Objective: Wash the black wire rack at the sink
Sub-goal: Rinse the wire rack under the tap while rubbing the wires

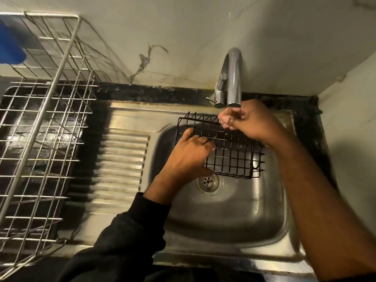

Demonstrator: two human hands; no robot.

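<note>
The black wire rack (232, 151) hangs tilted over the steel sink basin (230, 212), under the chrome tap (234, 78). My left hand (189, 153) holds the rack's left side, fingers curled over its wires. At the rack's far right corner, directly beneath the spout, my right hand (250, 123) has its fingers curled at the rack's top edge. A thin stream of water falls onto those fingers. Whether the right fingers actually pinch a wire is hard to tell.
A large silver wire dish rack (46, 127) stands on the left over the black counter. The ribbed steel drainboard (122, 159) lies between it and the basin. The drain (208, 181) sits below the black rack. A blue object (10, 43) shows at top left.
</note>
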